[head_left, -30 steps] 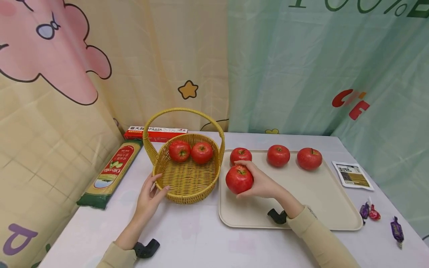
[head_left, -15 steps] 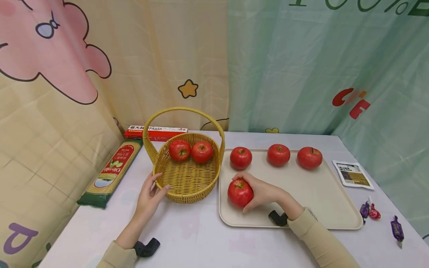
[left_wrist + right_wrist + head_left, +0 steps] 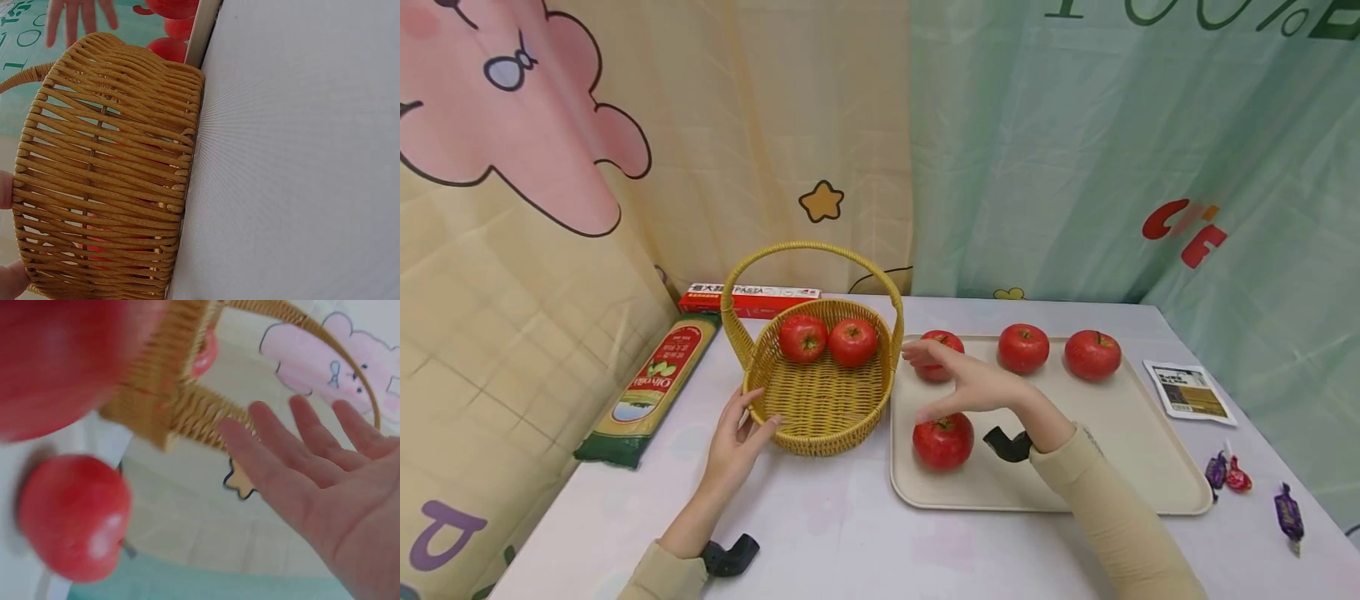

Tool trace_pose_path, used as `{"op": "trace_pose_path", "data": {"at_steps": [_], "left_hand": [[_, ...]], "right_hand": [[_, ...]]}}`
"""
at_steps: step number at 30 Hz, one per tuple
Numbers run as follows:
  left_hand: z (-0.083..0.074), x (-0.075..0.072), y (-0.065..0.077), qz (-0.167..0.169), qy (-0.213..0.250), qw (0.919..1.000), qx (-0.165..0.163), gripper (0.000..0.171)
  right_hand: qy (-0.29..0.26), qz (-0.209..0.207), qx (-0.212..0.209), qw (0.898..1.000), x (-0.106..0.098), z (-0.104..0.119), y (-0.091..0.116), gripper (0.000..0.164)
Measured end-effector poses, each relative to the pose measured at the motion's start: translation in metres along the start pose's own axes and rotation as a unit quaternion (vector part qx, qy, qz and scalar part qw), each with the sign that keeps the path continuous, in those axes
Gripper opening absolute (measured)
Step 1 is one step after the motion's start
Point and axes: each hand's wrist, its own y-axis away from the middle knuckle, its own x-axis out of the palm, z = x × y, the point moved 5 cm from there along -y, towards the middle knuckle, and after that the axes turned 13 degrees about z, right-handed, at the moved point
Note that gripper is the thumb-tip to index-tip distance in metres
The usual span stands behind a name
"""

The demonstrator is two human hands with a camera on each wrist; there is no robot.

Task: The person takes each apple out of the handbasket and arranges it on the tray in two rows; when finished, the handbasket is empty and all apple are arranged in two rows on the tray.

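Wicker basket (image 3: 823, 442): upright, opening upward; round, its handle arching left to right. Two red apples (image 3: 852, 342) inside, at the far wall.

Left hand (image 3: 733, 442): at the basket's near-left rim, thumb and fingers apart, curled over the rim; in the left wrist view, cut off to two fingertips.

Right hand (image 3: 973, 385): right of the basket, holding nothing; fingers straight, apart.

Tray (image 3: 1090, 450): beige, right of the basket, long axis left to right. Four red apples on it: far-left apple (image 3: 952, 341), partly hidden by fingers; two farther right; near apple (image 3: 943, 443), stem up, top partly covered by the thumb, contact unclear. In the right wrist view, one apple is blurred and cut off.

Table (image 3: 850, 533): pale cloth under the basket. Curtain (image 3: 737, 150): behind the basket, beige and green, cartoon-printed.

Pasta bag (image 3: 658, 375): left of the basket, slanting.
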Motion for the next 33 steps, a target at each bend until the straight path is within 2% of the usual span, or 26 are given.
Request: {"op": "trace_pose_path", "data": {"at_steps": [4, 8, 12, 19, 26, 33], "left_hand": [[0.001, 0.000, 0.000, -0.001, 0.001, 1.0000, -0.004, 0.054], [0.002, 0.000, 0.001, -0.003, 0.004, 1.0000, -0.002, 0.052], [0.001, 0.001, 0.002, 0.000, 0.007, 0.9999, 0.011, 0.052], [-0.001, 0.002, 0.003, 0.002, 0.007, 0.9998, 0.016, 0.052], [-0.002, 0.002, 0.002, 0.001, 0.007, 0.9999, 0.011, 0.052], [-0.004, 0.002, 0.003, 0.003, 0.014, 0.9996, 0.026, 0.052]], "right_hand": [[-0.014, -0.011, -0.060, 0.998, -0.009, 0.024, -0.027, 0.081], [-0.023, -0.021, -0.061, 0.998, -0.011, 0.034, -0.056, 0.077], [-0.023, -0.033, -0.037, 0.999, -0.011, 0.032, -0.083, 0.077], [0.028, -0.080, 0.003, 0.996, -0.008, 0.017, -0.118, 0.082], [0.055, -0.099, 0.071, 0.991, -0.006, 0.006, -0.136, 0.089], [0.049, -0.102, 0.100, 0.989, -0.005, -0.003, -0.149, 0.088]]}}
